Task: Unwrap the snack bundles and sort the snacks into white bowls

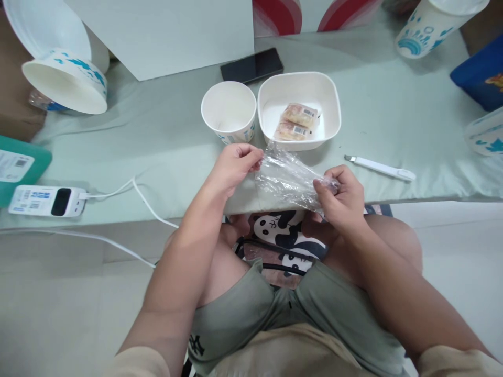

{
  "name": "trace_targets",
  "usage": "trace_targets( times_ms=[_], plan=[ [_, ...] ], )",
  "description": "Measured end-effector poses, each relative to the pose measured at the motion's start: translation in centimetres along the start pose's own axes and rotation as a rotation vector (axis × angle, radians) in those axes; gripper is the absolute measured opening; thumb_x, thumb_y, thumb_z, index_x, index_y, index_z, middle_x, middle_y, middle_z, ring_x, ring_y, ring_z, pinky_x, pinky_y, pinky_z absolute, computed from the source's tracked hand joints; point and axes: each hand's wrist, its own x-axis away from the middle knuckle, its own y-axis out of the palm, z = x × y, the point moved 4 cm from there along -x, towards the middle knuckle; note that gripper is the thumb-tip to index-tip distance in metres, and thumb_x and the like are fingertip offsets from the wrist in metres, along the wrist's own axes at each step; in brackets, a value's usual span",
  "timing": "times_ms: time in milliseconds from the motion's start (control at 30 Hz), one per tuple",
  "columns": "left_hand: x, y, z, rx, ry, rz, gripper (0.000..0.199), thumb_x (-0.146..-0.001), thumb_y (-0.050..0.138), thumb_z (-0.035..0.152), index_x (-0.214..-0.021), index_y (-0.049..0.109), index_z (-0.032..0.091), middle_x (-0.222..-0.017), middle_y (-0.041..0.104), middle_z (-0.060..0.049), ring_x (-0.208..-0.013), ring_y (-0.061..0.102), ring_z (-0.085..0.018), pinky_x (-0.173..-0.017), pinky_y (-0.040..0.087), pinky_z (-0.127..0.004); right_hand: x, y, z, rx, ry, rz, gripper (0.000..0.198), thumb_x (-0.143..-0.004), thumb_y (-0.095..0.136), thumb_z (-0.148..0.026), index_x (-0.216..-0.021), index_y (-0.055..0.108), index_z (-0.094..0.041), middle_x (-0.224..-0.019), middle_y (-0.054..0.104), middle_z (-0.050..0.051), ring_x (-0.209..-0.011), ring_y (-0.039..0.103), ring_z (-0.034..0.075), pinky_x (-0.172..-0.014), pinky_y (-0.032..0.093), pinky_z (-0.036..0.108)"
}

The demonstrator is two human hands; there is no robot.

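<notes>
I have the left hand [240, 163] pinching one end of a single clear plastic wrapper [288, 175] in closed fingers; its long axis slants down rightward to the right hand [343, 193], whose fingers grip the other end. It sits over the near side of the bench [157, 125], before the bowl. Left to right, I count one power bank [43, 200], one paper cup [239, 133] and one square bowl [334, 131] holding two small packets [294, 131], both just beyond the hands and blocking the way across, then one white cutter [379, 167]. One dark phone [253, 65] lies behind the cup and bowl.
</notes>
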Motion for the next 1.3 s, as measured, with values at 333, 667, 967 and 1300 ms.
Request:
trace_targets(
  times_ms=[333,667,967,1300],
  plan=[
    [-0.21,-0.15,0.32,0.107,0.071,0.211,0.028,-0.089,0.06,0.017,-0.061,0.059,0.018,-0.059,0.056,0.003,-0.056,0.052,-0.007,-0.059,0.045,-0.017,0.17,0.09,-0.26,-0.019,0.004,0.007,0.038,-0.088,0.072,-0.054,-0.082,0.046,-0.026,-0.057,0.045,-0.006,-0.049,0.042,0.013,-0.046,0.03,0.028],
    [0.54,0.29,0.28,0.252,-0.192,-0.077,0.022,-0.086,0.072,0.018,-0.066,0.067,0.014,-0.062,0.062,0.002,-0.054,0.057,-0.004,-0.056,0.047,-0.014,0.31,0.19,0.15,-0.048,-0.025,-0.052,0.037,-0.087,0.072,-0.054,-0.083,0.048,-0.026,-0.059,0.045,-0.005,-0.05,0.042,0.013,-0.044,0.03,0.028],
    [0.09,0.13,-0.1,0.27,0.023,0.175,0.031,-0.093,0.066,0.02,-0.062,0.064,0.016,-0.06,0.06,0.003,-0.053,0.053,-0.004,-0.055,0.044,-0.015,0.18,0.08,-0.14,-0.026,-0.066,0.028,0.035,-0.088,0.071,-0.05,-0.08,0.046,-0.026,-0.059,0.042,-0.006,-0.049,0.039,0.011,-0.045,0.029,0.027],
    [0.32,0.2,-0.19,0.23,-0.258,-0.038,0.036,-0.086,0.074,0.04,-0.06,0.062,0.018,-0.054,0.06,-0.001,-0.047,0.058,-0.012,-0.051,0.048,-0.025,0.86,0.28,-0.22,-0.038,-0.043,-0.163,0.033,-0.09,0.069,-0.049,-0.082,0.047,-0.026,-0.056,0.047,-0.007,-0.048,0.043,0.012,-0.046,0.031,0.027]
  ],
)
